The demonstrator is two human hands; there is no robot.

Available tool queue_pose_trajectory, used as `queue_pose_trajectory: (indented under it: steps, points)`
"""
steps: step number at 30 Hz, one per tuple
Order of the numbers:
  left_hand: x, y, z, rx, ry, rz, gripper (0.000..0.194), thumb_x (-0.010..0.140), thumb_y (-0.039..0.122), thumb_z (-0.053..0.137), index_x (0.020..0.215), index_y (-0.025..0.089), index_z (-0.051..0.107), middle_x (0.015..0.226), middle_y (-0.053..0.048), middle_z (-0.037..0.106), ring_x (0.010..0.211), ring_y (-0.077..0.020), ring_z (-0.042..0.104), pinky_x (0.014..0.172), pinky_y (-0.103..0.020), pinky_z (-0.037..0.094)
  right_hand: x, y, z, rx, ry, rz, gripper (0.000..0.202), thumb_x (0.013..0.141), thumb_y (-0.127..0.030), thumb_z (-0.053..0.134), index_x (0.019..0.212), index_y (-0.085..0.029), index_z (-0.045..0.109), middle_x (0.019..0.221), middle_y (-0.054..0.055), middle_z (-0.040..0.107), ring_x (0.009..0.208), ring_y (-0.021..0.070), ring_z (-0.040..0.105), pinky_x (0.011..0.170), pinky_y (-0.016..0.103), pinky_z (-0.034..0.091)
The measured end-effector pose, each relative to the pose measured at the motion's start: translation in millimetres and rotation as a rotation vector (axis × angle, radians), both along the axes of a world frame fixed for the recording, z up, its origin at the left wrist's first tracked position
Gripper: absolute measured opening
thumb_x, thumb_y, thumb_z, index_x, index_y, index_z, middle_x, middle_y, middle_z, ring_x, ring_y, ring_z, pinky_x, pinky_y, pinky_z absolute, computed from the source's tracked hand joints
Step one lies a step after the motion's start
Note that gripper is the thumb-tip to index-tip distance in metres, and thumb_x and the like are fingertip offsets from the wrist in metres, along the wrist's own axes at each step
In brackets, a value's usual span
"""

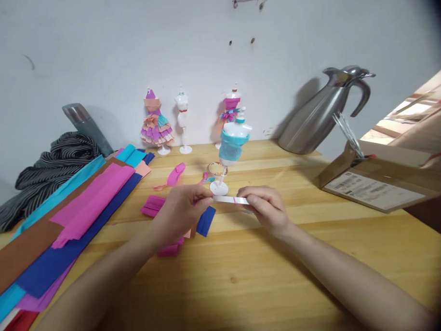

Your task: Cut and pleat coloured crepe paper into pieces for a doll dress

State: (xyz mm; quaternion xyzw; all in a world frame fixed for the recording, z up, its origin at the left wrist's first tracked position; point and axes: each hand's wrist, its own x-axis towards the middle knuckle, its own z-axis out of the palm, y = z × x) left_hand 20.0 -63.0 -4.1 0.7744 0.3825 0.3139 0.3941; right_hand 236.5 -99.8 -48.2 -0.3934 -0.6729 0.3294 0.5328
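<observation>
A narrow white strip of tape (225, 199) with a pink mark is stretched between my two hands. My left hand (186, 207) pinches its left end; my right hand (267, 207) grips the other end, with a round edge partly showing beneath its fingers. Just behind the strip stands a small white mannequin (237, 129) on a round base, wrapped in turquoise crepe paper (231, 146). Beside its stem is a gold-coloured ring (217, 169). A folded blue paper piece (206, 221) and magenta paper pieces (153, 205) lie around my left hand, partly hidden by it.
Long coloured crepe paper sheets (95, 199) and a striped cloth (57, 166) lie at left, near a leaning bottle (87, 126). Against the wall stand a dressed mannequin (156, 122), a bare one (183, 119) and another in magenta (232, 103). A steel jug (313, 119) and cardboard box (373, 189) occupy the right.
</observation>
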Motion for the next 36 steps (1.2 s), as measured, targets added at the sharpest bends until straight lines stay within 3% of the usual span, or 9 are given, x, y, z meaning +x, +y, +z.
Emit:
queue_pose_trajectory:
  steps: [8, 14, 20, 25, 29, 32, 36]
  points:
    - [3, -5, 2.3, 0.216, 0.195, 0.081, 0.027, 0.081, 0.024, 0.051, 0.056, 0.02, 0.06, 0.045, 0.005, 0.047, 0.044, -0.0103, 0.045, 0.045, -0.023, 0.03, -6, -4, 5.2, 0.231, -0.157, -0.127, 0.026, 0.088, -0.03, 0.047, 0.07, -0.018, 0.063, 0.055, 0.0, 0.051, 0.047, 0.0133, 0.043, 0.047, 0.028, 0.031]
    - [4, -4, -1.7, 0.169, 0.1, 0.047, 0.015, 0.08, 0.022, 0.054, 0.074, 0.022, 0.067, 0.056, 0.002, 0.06, 0.059, -0.0148, 0.059, 0.055, -0.022, 0.041, -3, -6, 4.7, 0.241, -0.21, -0.127, 0.027, 0.089, -0.03, 0.045, 0.071, -0.018, 0.062, 0.055, 0.0, 0.05, 0.047, 0.0134, 0.043, 0.048, 0.028, 0.032]
    - [9, -10, -5.0, 0.159, 0.059, 0.065, 0.013, 0.08, 0.021, 0.057, 0.076, 0.022, 0.069, 0.069, -0.001, 0.069, 0.07, -0.0171, 0.064, 0.066, -0.026, 0.049, -7, -8, 8.1, 0.36, -0.294, -0.13, 0.023, 0.088, -0.022, 0.043, 0.073, -0.02, 0.06, 0.055, 0.001, 0.052, 0.05, 0.0155, 0.047, 0.05, 0.029, 0.034]
    - [11, -3, -19.8, 0.016, -0.185, 0.103, 0.014, 0.079, 0.023, 0.061, 0.09, 0.022, 0.07, 0.089, -0.003, 0.074, 0.084, -0.0183, 0.069, 0.078, -0.029, 0.054, -9, -8, 11.5, 0.482, -0.406, -0.116, 0.021, 0.084, -0.018, 0.041, 0.07, -0.021, 0.057, 0.052, 0.001, 0.045, 0.046, 0.0158, 0.041, 0.049, 0.03, 0.031]
    - [12, 4, -21.8, -0.163, -0.287, 0.019, 0.028, 0.077, 0.023, 0.061, 0.104, 0.019, 0.068, 0.091, -0.005, 0.075, 0.083, -0.018, 0.07, 0.073, -0.029, 0.056, -11, -6, 10.0, 0.623, -0.483, -0.1, 0.018, 0.078, -0.012, 0.042, 0.073, -0.021, 0.057, 0.05, -0.001, 0.042, 0.045, 0.0155, 0.038, 0.049, 0.031, 0.028]
    - [14, 3, -19.7, -0.288, -0.323, -0.034, 0.024, 0.077, 0.022, 0.061, 0.098, 0.018, 0.071, 0.086, -0.004, 0.075, 0.077, -0.0169, 0.07, 0.072, -0.029, 0.057, -11, -4, 7.0, 0.745, -0.582, -0.115, 0.018, 0.077, -0.011, 0.043, 0.074, -0.022, 0.057, 0.051, -0.001, 0.043, 0.046, 0.0152, 0.037, 0.05, 0.031, 0.028]
    - [17, 0, -19.2, -0.354, -0.398, 0.02, 0.017, 0.071, 0.022, 0.066, 0.086, 0.017, 0.071, 0.081, -0.003, 0.075, 0.076, -0.0176, 0.071, 0.076, -0.032, 0.057, -9, -3, 3.0, 0.812, -0.708, -0.168, 0.017, 0.08, -0.017, 0.043, 0.069, -0.023, 0.055, 0.051, 0.0, 0.044, 0.047, 0.0158, 0.037, 0.05, 0.031, 0.028]
